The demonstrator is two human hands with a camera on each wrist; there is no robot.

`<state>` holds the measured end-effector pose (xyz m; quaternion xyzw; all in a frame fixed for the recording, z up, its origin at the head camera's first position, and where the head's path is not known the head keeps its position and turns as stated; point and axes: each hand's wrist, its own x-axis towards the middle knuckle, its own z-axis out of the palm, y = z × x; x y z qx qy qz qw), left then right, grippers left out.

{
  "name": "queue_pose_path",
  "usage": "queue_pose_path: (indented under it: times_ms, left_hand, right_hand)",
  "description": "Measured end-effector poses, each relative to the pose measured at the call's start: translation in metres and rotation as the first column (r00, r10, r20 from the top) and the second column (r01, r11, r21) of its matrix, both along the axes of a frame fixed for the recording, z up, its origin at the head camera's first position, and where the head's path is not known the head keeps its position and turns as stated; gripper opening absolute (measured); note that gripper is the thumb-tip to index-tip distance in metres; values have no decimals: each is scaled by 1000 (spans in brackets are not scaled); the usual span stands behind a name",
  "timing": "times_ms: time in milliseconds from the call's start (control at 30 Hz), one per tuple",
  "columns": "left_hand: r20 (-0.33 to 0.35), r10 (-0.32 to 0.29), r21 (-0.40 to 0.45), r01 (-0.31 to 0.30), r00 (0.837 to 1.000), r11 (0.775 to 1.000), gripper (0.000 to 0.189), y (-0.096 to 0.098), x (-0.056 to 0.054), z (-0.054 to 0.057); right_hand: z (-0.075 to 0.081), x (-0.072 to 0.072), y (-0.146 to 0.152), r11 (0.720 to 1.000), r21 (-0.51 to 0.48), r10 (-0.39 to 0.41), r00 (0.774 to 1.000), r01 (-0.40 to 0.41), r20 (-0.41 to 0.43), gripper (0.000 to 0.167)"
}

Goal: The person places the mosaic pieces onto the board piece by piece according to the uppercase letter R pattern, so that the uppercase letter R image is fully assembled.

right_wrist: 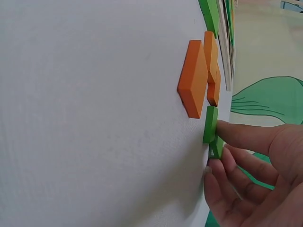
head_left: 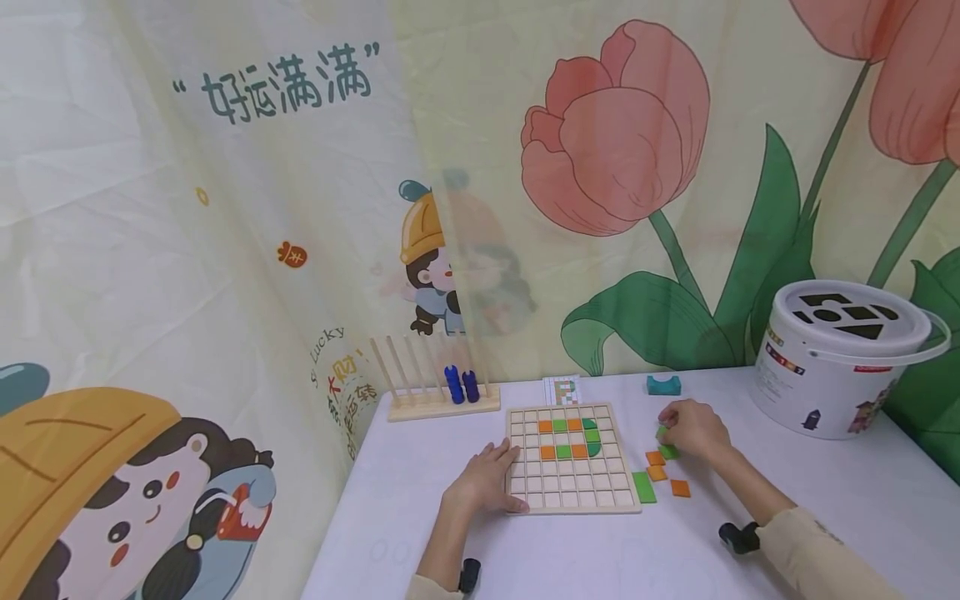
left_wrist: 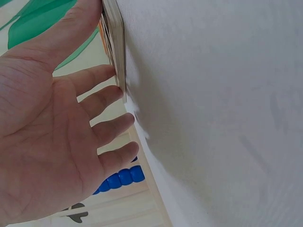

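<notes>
A wooden grid board (head_left: 572,499) lies on the table, with orange, green and dark green tiles set in its upper cells. Against the board's left edge rests my left hand (head_left: 482,482), its thumb at the lower corner and fingers spread. My left palm (left_wrist: 47,132) faces the camera in the left wrist view. To the right of the board, my right hand (head_left: 693,429) pinches a small green tile (right_wrist: 216,147) between thumb and fingers. Another green tile (right_wrist: 210,124) lies beside it. Several orange tiles (head_left: 680,488) and a larger green piece (head_left: 643,487) lie nearby.
A small pattern card (head_left: 562,390) lies behind the board. At the back left stands a wooden peg rack (head_left: 442,406) with blue beads (head_left: 454,385). A teal block (head_left: 663,385) sits behind my right hand, and a white lidded bucket (head_left: 817,392) stands at right.
</notes>
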<state>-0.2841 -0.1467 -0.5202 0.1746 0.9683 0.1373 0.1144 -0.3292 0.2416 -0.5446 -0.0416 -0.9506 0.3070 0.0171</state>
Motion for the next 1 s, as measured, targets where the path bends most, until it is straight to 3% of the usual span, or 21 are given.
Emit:
queue_pose_path:
  times_ms: [233,367,633,1000]
  left_hand:
    - [-1,-6,-1,6,1000,1000,99,1,0,-2]
    - [-2,-9,2,9,1000,1000,99,0,0,-2]
    - [-9,0,0,0,1000,1000,99,-1,-1,-2]
    - [3,-6,-8,6,1000,1000,98,-1,-2,-4]
  right_hand:
    - [2,1,0,999,-40,2,998,-4,-55,25]
    - [4,-2,-2,993,-115,23,995,-35,-100,22]
    - [9,-13,-21,951,-295,61,991,-94,-120,26]
    - [4,-25,-61,900,-408,110,986,-153,-126,23]
